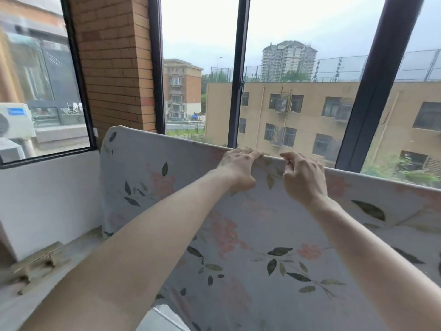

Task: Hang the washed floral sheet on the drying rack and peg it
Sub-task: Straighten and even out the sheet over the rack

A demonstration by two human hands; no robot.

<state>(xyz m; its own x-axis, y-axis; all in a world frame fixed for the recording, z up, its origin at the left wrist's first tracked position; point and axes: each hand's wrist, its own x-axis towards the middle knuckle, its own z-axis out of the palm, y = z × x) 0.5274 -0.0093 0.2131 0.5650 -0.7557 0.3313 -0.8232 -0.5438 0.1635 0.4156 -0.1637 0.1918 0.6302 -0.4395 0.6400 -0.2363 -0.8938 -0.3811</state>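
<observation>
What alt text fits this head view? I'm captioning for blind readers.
Two bare hands, left hand and right hand, grip the top edge of a pale grey floral sheet draped over a hidden rail, before dark-framed windows facing beige apartment blocks.

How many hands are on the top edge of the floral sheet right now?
2. The left hand and the right hand sit side by side on the top edge of the floral sheet, near its middle.

Soft, even daylight enters through the far windows (298, 68) under an overcast sky. Shadows are faint. Wide-angle distortion bends the frames; left edge slightly blurred.
</observation>
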